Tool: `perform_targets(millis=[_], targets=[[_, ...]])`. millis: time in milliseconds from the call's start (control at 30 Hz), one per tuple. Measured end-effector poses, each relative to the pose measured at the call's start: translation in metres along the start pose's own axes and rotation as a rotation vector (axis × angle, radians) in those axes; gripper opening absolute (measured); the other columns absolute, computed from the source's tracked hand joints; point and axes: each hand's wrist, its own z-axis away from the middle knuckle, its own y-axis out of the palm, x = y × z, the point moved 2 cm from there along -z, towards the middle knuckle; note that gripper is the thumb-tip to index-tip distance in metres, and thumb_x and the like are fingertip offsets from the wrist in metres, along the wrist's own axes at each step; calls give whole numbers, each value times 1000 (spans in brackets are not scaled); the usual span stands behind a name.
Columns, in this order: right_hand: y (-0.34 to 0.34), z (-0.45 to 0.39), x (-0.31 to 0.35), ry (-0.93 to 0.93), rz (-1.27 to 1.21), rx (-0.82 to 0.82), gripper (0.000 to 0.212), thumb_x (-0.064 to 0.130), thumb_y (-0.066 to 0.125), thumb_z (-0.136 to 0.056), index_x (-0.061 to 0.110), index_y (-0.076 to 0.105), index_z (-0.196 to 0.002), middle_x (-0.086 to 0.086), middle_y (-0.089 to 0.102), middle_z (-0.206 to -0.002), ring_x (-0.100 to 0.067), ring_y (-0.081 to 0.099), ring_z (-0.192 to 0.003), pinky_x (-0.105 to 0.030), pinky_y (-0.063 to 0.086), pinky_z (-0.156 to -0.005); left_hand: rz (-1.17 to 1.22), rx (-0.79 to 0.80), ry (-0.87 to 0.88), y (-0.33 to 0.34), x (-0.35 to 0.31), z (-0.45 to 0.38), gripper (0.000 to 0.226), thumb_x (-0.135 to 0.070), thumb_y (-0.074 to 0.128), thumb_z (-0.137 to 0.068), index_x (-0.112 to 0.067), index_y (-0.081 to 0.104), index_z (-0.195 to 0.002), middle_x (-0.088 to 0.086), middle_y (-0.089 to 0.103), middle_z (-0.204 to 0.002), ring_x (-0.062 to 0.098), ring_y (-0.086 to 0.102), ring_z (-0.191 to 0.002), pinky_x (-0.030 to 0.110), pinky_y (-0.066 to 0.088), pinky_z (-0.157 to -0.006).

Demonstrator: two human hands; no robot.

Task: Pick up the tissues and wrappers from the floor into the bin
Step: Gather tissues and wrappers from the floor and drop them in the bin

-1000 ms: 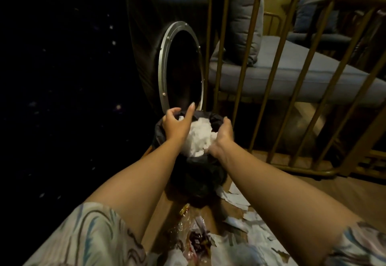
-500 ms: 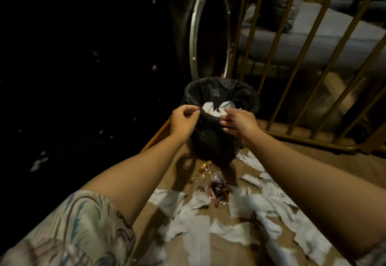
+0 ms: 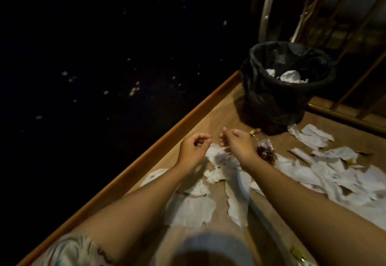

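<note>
**Progress check: bin started, floor still a mess**

Head view: your bin (image 3: 286, 90) already has some white tissues (image 3: 292, 76) inside. Plenty of tissues (image 3: 325, 173) and a wrapper (image 3: 264, 150) still litter the floor (image 3: 219, 117). Left hand (image 3: 193, 150) and right hand (image 3: 238, 142) hover above them, grip loosely curled, holding nothing I can make out.

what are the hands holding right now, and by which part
Nothing, as far as shows. The left hand and right hand hover loosely curled over the tissues on the floor, with nothing visible in either.
</note>
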Motion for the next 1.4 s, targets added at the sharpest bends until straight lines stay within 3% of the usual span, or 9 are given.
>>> perform_targets(millis=[200, 333, 433, 600, 700, 833, 1133, 1267, 1400], targets=[[47, 37, -60, 20, 229, 162, 17, 22, 53, -97, 14, 66, -89, -6, 67, -90, -16, 62, -82, -15, 50, -63, -61, -119, -209, -37, 63, 94, 17, -18, 61, -93, -34, 66, -93, -14, 69, -93, 0, 65, -89, 18, 51, -78], [69, 61, -104, -157, 651, 150, 9, 30, 55, -93, 34, 63, -94, 5, 57, -125, -16, 49, -118, -36, 45, -100, -148, -301, -257, -47, 94, 152, 18, -19, 64, -89, -37, 63, -92, -20, 64, -94, 4, 63, -96, 14, 46, -81], [73, 75, -122, -273, 899, 239, 33, 35, 52, -94, 37, 53, -127, 9, 31, -154, -18, 17, -144, -41, 19, -116, -268, -420, -316, -65, 115, 187, 18, -21, 64, -89, -38, 62, -93, -15, 63, -97, 6, 59, -97, 31, 52, -87], [82, 94, -155, -429, 1218, 344, 76, 68, 37, -86, 41, 6, -150, -4, -19, -160, -31, -28, -142, -57, -7, -114, -512, -633, -375, -103, 145, 243, 26, -25, 63, -89, -46, 54, -101, -8, 45, -136, 18, 36, -132, 50, 31, -112], [90, 102, -171, -367, 1275, 317, 94, 85, 25, -75, 40, -12, -149, -13, -29, -156, -38, -33, -138, -61, -9, -110, -666, -731, -494, -111, 157, 264, 36, -34, 69, -84, -37, 53, -116, -1, 21, -157, 25, 13, -146, 54, 13, -116], [105, 111, -188, -260, 1123, 309, 92, 86, 26, -74, 42, 0, -150, -13, -36, -152, -36, -36, -138, -59, -9, -112, -787, -654, -651, -118, 183, 275, 70, -63, 66, -77, -32, 41, -136, 3, 10, -162, 26, 6, -150, 52, -1, -117], [101, 142, -211, -420, 896, 407, 53, 44, 56, -85, 6, 61, -120, -19, 18, -156, -41, 12, -145, -51, 27, -112, -520, -589, -506, -93, 176, 278, 41, -33, 65, -88, -21, 55, -126, 3, 55, -126, 20, 44, -119, 32, 36, -95], [86, 141, -227, -446, 723, 398, 41, 4, 71, -79, 3, 63, -119, -7, 39, -146, -20, 31, -138, -34, 30, -112, -533, -524, -434, -93, 171, 274, 8, -22, 72, -83, -22, 66, -90, -5, 60, -88, 20, 56, -87, 28, 39, -71], [74, 132, -208, -319, 589, 304, 33, -6, 56, -86, 12, 64, -113, 3, 55, -122, -16, 51, -115, -13, 38, -95, -396, -593, -391, -88, 160, 254, 15, -16, 71, -87, -21, 65, -99, -3, 65, -98, 10, 59, -89, 9, 39, -73]])
